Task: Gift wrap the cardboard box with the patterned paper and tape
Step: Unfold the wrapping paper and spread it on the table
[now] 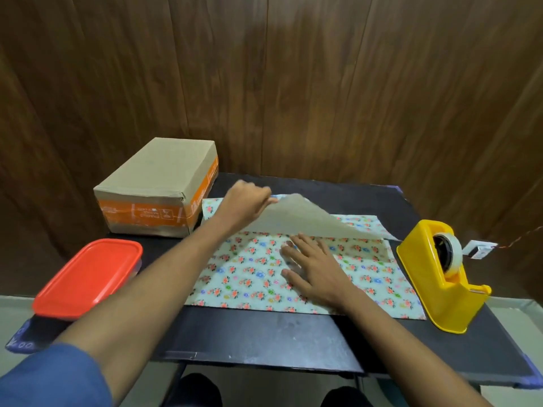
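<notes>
The floral patterned paper lies spread across the middle of the black table. My left hand pinches a far corner of the sheet and lifts it, so its plain grey underside shows as a raised flap. My right hand presses flat on the paper with its fingers straight. The cardboard box, brown with orange tape, stands at the back left, beside the paper and apart from it. A yellow tape dispenser with a white roll stands at the right edge of the paper.
A plastic container with a red lid sits at the table's left front. A dark wood-panel wall rises right behind the table. A small white part on a wire hangs past the dispenser. My knees show under the front edge.
</notes>
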